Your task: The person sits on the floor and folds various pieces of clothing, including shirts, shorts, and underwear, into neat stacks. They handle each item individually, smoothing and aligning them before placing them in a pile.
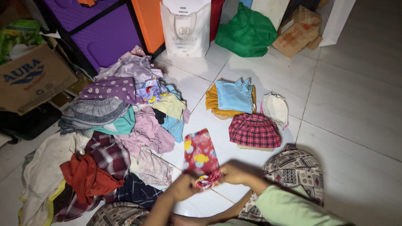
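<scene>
Both hands, left hand point(183, 187) and right hand point(233, 173), pinch closed on the small red cartoon-print cloth garment point(201, 159), forearms angled inward above the white tiled floor point(356, 109).

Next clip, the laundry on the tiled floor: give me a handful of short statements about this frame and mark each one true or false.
1. Both hands, left hand and right hand, grip the red patterned garment. True.
2. The red plaid skirt lies inside the purple drawer. False: it lies folded on the floor tiles.
3. The unsorted clothes pile is on the person's left. True.
4. The green bag sits on the clothes pile. False: it stands apart, beside the white tote bag.
</scene>
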